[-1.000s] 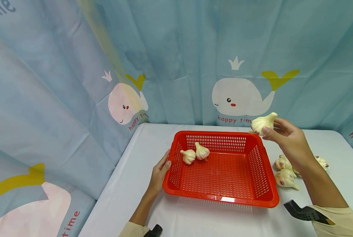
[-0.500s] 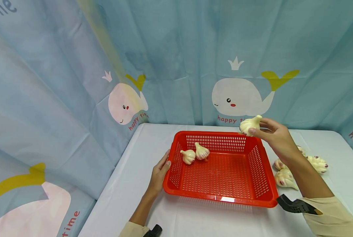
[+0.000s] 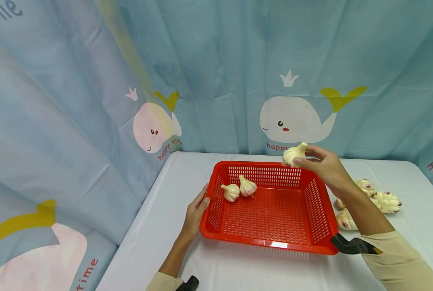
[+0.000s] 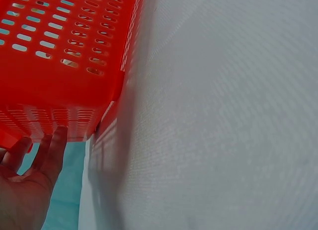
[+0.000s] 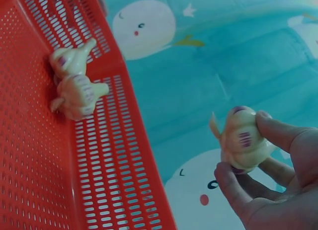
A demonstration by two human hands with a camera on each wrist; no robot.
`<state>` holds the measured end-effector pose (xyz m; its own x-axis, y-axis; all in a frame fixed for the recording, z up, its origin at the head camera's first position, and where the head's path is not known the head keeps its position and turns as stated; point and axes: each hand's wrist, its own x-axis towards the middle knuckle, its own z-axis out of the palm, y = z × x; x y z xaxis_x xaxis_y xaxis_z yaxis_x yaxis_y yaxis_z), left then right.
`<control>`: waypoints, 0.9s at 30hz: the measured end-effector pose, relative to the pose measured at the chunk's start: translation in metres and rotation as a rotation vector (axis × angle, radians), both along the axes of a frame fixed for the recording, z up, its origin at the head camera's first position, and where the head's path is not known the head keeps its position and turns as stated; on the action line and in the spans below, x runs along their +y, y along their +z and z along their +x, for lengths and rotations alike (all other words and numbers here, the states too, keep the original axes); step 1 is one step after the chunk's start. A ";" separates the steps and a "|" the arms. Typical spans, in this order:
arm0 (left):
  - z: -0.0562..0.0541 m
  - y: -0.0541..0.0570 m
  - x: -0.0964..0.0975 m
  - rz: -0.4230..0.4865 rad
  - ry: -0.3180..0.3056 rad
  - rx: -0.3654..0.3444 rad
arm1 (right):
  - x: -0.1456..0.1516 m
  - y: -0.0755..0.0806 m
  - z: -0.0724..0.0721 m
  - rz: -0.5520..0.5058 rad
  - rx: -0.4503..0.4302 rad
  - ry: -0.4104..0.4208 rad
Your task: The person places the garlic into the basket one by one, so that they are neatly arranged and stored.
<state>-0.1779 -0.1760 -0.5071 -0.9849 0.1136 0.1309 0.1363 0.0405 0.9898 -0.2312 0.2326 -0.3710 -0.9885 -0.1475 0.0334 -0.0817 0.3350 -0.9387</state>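
A red plastic basket [image 3: 267, 247] with slotted walls stands on the white-covered table. My left hand [image 3: 194, 216] holds its left side, thumb at the rim and fingers along the outer wall; in the left wrist view, the fingers [image 4: 55, 150] touch the slotted side. Between thumb and fingertips, my right hand [image 3: 327, 169] pinches a garlic bulb [image 3: 294, 156], stem up, over the basket's back rim. The right wrist view shows this bulb's purple-streaked underside. Two more garlic bulbs, one [image 3: 231, 192] beside the other [image 3: 247, 186], lie in the basket's back left corner.
Right of the basket, several garlic bulbs [image 3: 388, 202] lie grouped on the table [image 3: 409, 173], partly hidden by my right forearm. A blue curtain [image 3: 216, 81] with whale prints hangs behind the table and along its left.
My right hand has moved left with the garlic bulb, from the basket's back right corner to farther along its back rim. The left hand and the basket have stayed in place.
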 end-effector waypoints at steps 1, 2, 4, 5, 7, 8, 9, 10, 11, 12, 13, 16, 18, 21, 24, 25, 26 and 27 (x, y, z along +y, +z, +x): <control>0.000 0.000 0.000 0.000 -0.001 0.001 | -0.001 -0.001 -0.001 0.003 0.001 0.002; 0.000 0.000 0.000 0.001 -0.002 0.002 | -0.001 -0.001 -0.002 0.006 0.002 0.006; 0.000 0.000 0.000 0.002 -0.003 0.002 | -0.002 -0.003 -0.004 0.011 -0.001 0.011; 0.000 0.000 0.000 0.001 -0.004 0.001 | -0.003 -0.004 -0.005 0.009 -0.005 0.014; 0.000 0.000 0.000 0.004 -0.006 0.002 | -0.004 -0.006 -0.008 0.004 -0.014 0.020; 0.000 0.000 0.000 0.005 -0.006 0.001 | -0.004 -0.007 -0.009 0.001 -0.020 0.024; 0.000 0.001 0.000 0.005 -0.007 0.001 | -0.005 -0.008 -0.010 -0.001 -0.026 0.028; 0.000 0.001 0.000 0.005 -0.009 0.002 | -0.006 -0.008 -0.011 -0.002 -0.031 0.031; 0.000 0.001 0.000 0.004 -0.010 0.002 | -0.007 -0.009 -0.012 0.000 -0.037 0.034; 0.000 0.001 0.000 0.003 -0.011 0.002 | -0.008 -0.010 -0.013 0.003 -0.038 0.040; 0.000 0.000 0.000 0.003 -0.012 0.003 | -0.009 -0.011 -0.014 0.006 -0.041 0.045; 0.000 0.000 0.000 0.005 -0.019 0.005 | -0.013 -0.013 -0.017 0.020 -0.041 0.056; -0.001 -0.001 0.000 0.007 -0.024 0.007 | -0.016 -0.016 -0.019 0.029 -0.044 0.069; -0.001 -0.001 -0.001 0.006 -0.028 0.009 | -0.020 -0.019 -0.022 0.043 -0.057 0.087; -0.001 -0.001 -0.001 0.003 -0.024 0.009 | -0.024 -0.023 -0.025 0.073 -0.073 0.110; 0.000 -0.001 0.000 0.003 -0.022 0.007 | -0.026 -0.024 -0.026 0.088 -0.078 0.114; 0.000 -0.001 0.000 0.003 -0.020 0.006 | -0.027 -0.025 -0.027 0.100 -0.082 0.119; 0.000 0.000 0.000 0.003 -0.019 0.005 | -0.028 -0.026 -0.028 0.112 -0.086 0.122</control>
